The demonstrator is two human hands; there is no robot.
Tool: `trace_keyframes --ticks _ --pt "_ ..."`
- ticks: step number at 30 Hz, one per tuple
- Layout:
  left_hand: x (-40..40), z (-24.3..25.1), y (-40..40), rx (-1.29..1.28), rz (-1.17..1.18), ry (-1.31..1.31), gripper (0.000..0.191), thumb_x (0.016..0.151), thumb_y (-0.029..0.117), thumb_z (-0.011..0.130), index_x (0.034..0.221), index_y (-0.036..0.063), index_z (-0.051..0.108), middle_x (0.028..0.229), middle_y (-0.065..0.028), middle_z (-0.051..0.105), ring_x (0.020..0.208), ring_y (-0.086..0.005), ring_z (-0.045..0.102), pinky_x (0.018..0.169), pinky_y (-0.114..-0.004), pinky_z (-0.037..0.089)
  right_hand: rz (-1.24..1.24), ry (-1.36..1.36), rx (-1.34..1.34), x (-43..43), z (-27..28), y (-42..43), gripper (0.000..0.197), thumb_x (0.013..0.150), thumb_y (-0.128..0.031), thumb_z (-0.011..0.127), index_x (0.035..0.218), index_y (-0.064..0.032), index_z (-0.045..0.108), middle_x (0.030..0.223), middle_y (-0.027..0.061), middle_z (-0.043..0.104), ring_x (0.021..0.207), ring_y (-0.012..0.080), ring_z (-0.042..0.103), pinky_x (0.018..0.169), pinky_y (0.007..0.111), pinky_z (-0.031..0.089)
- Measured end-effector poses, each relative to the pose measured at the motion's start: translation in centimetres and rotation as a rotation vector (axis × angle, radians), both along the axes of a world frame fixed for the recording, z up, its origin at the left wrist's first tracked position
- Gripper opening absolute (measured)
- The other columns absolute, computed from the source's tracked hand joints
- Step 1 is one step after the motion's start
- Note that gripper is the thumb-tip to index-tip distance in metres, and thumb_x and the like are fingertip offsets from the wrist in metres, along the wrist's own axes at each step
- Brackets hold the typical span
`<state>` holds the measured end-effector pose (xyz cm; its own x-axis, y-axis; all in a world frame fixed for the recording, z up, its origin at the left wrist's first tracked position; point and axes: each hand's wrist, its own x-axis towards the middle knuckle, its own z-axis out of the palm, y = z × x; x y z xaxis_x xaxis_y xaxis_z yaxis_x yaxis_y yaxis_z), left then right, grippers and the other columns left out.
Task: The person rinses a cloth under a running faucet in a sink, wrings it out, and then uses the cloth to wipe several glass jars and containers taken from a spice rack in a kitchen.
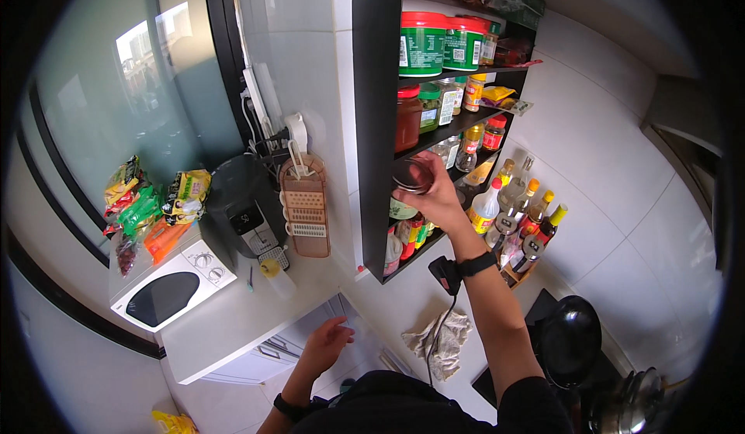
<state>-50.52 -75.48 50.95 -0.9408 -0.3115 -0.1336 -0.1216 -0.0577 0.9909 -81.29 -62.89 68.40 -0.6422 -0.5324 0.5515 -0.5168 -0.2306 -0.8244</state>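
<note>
My right hand (433, 192) reaches into a lower level of the black wall-mounted spice shelf (377, 137). Its thumb and fingers grip the rim of a round jar with a dark lid (412, 173); a pale green side shows under the thumb. Whether the jar still rests on the board is hard to tell. Glass shaker bottles (467, 150) stand just beyond the hand. Low in front of my body hangs my left hand (329, 341), holding nothing, with its fingers loosely bent and apart, near the counter's cabinet.
Green tubs with red lids (424, 47) fill an upper shelf. Sauce bottles (486, 207) crowd the right corner, near a cloth (445, 341) and a black pan (573, 341). A white microwave (174, 283) and an air fryer (247, 219) occupy the left counter. A cable hangs from my right wrist strap.
</note>
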Motion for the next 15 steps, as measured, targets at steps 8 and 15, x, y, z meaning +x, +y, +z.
trace_keyframes --ticks 8,15 --pt "-2.5 2.2 -0.4 -0.081 -0.028 0.001 0.039 0.094 0.019 0.058 0.129 0.0034 0.048 0.112 -0.0113 0.062 0.095 -0.0174 0.064 0.079 -0.029 0.052 -0.247 0.035 -0.155 6.7 -1.6 6.0 0.072 0.068 -0.004 0.081 0.124 -0.004 0.035 0.117 0.009 0.049 0.112 0.0166 0.05 0.099 0.031 0.041" --pt "-8.2 9.5 5.5 1.044 -0.302 0.083 0.06 0.097 0.055 0.031 0.139 0.0122 0.04 0.131 -0.0097 0.051 0.113 -0.0268 0.054 0.095 -0.046 0.045 -0.08 -0.044 -0.004 15.8 -6.9 6.7 0.084 0.065 -0.013 0.086 0.131 -0.0074 0.033 0.127 0.0113 0.049 0.118 0.0193 0.05 0.099 0.033 0.043"
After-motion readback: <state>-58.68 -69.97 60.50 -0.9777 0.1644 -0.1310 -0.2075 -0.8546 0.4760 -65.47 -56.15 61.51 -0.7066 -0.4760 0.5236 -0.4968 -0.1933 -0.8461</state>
